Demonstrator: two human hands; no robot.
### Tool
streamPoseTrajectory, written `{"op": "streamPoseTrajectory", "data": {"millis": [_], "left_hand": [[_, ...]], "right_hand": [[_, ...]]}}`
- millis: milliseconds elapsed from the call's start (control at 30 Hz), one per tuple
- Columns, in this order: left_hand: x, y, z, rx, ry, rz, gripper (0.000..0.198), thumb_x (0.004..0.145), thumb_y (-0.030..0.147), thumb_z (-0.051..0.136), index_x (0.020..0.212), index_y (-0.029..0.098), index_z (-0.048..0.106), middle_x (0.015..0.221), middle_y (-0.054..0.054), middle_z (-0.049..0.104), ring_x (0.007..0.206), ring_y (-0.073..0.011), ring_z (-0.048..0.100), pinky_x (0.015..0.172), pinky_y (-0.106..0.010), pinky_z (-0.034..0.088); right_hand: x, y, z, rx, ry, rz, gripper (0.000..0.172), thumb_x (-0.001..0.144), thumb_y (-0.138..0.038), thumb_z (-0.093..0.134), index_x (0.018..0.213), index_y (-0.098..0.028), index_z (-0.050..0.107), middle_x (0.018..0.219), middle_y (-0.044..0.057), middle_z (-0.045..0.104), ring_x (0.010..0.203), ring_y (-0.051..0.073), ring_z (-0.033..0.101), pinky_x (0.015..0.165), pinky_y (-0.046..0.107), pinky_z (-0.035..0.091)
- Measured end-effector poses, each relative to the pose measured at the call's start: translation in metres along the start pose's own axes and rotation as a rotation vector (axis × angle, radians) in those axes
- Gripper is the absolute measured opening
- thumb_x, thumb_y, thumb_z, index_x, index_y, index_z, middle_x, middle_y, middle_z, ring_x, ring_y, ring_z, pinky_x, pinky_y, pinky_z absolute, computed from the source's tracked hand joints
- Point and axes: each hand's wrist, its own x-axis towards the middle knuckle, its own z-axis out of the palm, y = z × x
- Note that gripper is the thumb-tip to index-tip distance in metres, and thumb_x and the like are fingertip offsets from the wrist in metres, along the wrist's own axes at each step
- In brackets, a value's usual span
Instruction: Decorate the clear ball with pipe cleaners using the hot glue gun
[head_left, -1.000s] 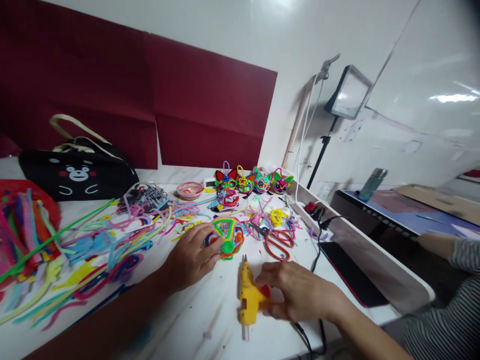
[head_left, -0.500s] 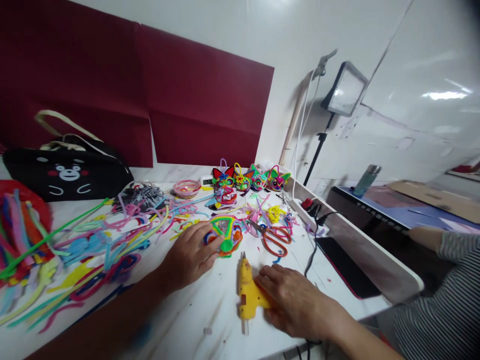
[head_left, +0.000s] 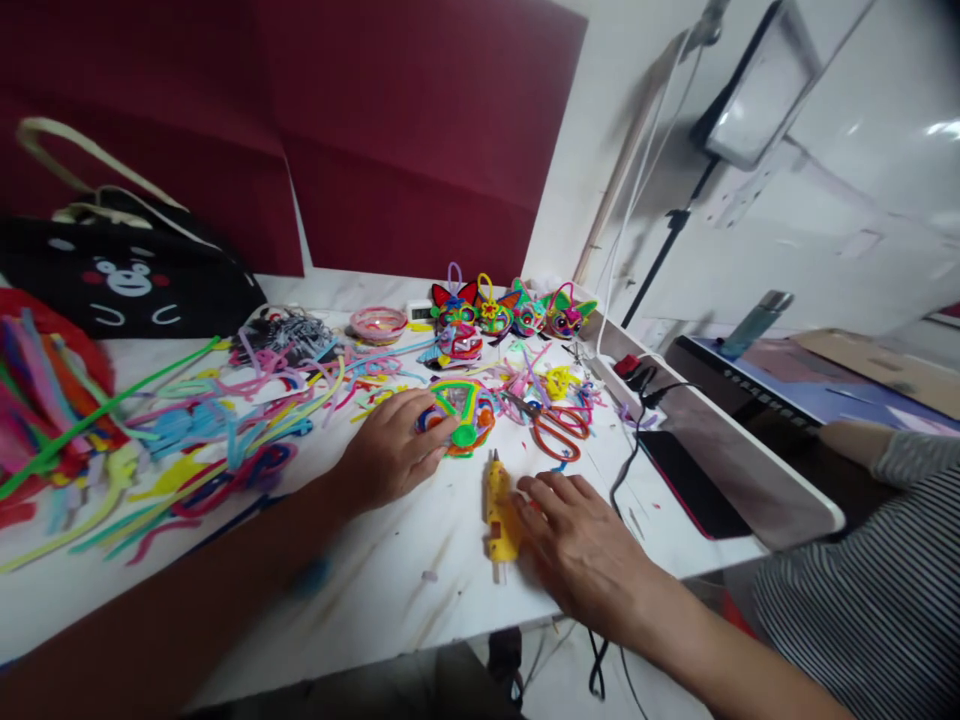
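My left hand (head_left: pixel 394 445) pinches the left edge of a round, multicoloured pipe-cleaner piece (head_left: pixel 465 436) that lies on the white table. Just right of centre, a yellow glue gun (head_left: pixel 498 505) lies on its side, its nozzle pointing away from me. My right hand (head_left: pixel 574 530) rests over the glue gun's handle, fingers curled and covering it; whether it grips the handle is hard to see. Orange-handled scissors (head_left: pixel 559 432) lie beyond the glue gun to the right.
Loose pipe cleaners (head_left: pixel 217 420) spread over the left side. Several finished animal faces (head_left: pixel 495 312) stand at the back near a pink bowl (head_left: pixel 377 324). A black phone (head_left: pixel 694 485) lies at right. A person in a striped top (head_left: pixel 862 590) is beside the table.
The view has tilted, so the table appears higher. My right hand has shifted over the glue gun's handle, hiding more of it. My left hand stays at the round piece.
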Motion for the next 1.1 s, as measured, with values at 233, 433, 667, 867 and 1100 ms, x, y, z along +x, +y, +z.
{"op": "streamPoseTrajectory", "data": {"millis": [233, 433, 667, 867, 1100], "left_hand": [[0.004, 0.001, -0.002, 0.027, 0.002, 0.001, 0.034, 0.087, 0.016, 0.056, 0.121, 0.019, 0.061, 0.120, -0.014, 0.052, 0.117, -0.0306, 0.050, 0.097, -0.052, 0.050], [0.004, -0.001, -0.002, 0.001, 0.017, 0.005, 0.036, 0.086, 0.015, 0.056, 0.121, 0.020, 0.062, 0.121, -0.015, 0.054, 0.117, -0.0322, 0.051, 0.097, -0.053, 0.050], [0.003, -0.002, 0.000, 0.021, 0.020, 0.018, 0.036, 0.086, 0.014, 0.055, 0.121, 0.018, 0.058, 0.120, -0.016, 0.055, 0.117, -0.0324, 0.053, 0.097, -0.052, 0.050], [0.004, -0.003, 0.000, 0.048, 0.020, 0.041, 0.033, 0.088, 0.014, 0.054, 0.121, 0.014, 0.054, 0.118, -0.018, 0.054, 0.115, -0.0337, 0.054, 0.094, -0.055, 0.052], [0.002, -0.005, 0.001, 0.051, 0.000, 0.036, 0.036, 0.086, 0.014, 0.054, 0.122, 0.013, 0.052, 0.119, -0.020, 0.054, 0.116, -0.0358, 0.054, 0.094, -0.056, 0.052]], "right_hand": [[0.003, -0.005, 0.001, -0.024, -0.061, 0.083, 0.057, 0.074, -0.013, 0.058, 0.130, -0.005, 0.054, 0.127, 0.022, 0.059, 0.112, 0.038, 0.054, 0.090, 0.054, 0.048], [0.009, 0.005, 0.002, 0.043, -0.251, 0.152, 0.036, 0.079, -0.017, 0.055, 0.112, -0.007, 0.062, 0.109, 0.017, 0.062, 0.099, 0.032, 0.058, 0.086, 0.046, 0.052], [-0.012, 0.006, -0.004, 0.278, -0.088, 0.194, 0.037, 0.074, -0.012, 0.053, 0.110, -0.013, 0.056, 0.106, 0.010, 0.057, 0.085, 0.021, 0.059, 0.075, 0.035, 0.055], [-0.015, 0.000, -0.005, 0.467, 0.177, 0.079, 0.039, 0.089, -0.024, 0.054, 0.126, -0.016, 0.047, 0.120, 0.012, 0.055, 0.106, 0.024, 0.058, 0.087, 0.039, 0.054], [0.008, 0.001, 0.002, 0.418, 0.372, -0.036, 0.035, 0.100, -0.037, 0.041, 0.122, -0.012, 0.051, 0.113, 0.015, 0.060, 0.100, 0.024, 0.060, 0.081, 0.036, 0.054]]}}
